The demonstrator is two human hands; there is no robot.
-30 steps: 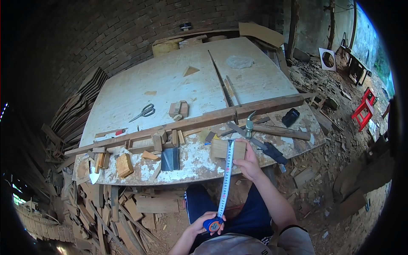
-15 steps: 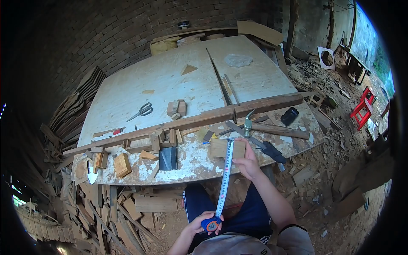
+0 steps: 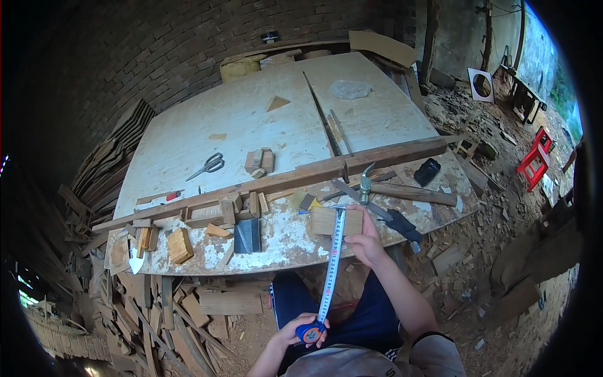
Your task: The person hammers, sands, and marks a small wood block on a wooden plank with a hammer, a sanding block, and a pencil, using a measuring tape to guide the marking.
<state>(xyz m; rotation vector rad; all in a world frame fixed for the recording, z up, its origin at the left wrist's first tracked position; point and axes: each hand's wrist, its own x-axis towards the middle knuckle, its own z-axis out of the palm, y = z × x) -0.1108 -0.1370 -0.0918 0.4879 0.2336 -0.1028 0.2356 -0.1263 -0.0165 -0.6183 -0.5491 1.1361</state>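
Observation:
My left hand [image 3: 294,328], low over my lap, is closed around the blue and orange case of a tape measure [image 3: 309,333]. Its white blade [image 3: 331,270] runs up and away from the case to a small wooden block [image 3: 323,221]. The blade's end lies across the block's face, near its upper edge. My right hand [image 3: 367,242] grips the block at its right end, thumb in front, fingers partly hidden behind. Just beyond the block, a hammer [image 3: 365,185] with a green head and a dark-handled tool [image 3: 402,223] rest on the table.
A long wooden beam [image 3: 282,180] crosses the worn table [image 3: 207,135]. Scissors [image 3: 210,164], a dark sanding block [image 3: 247,235], wood offcuts [image 3: 180,245] and a black case [image 3: 427,171] lie about it. Scrap wood [image 3: 182,320] covers the floor at left. A red stool [image 3: 535,160] stands at right.
Almost nothing differs. Both hands, the tape measure and the wooden block keep their places, while the view has shifted very slightly.

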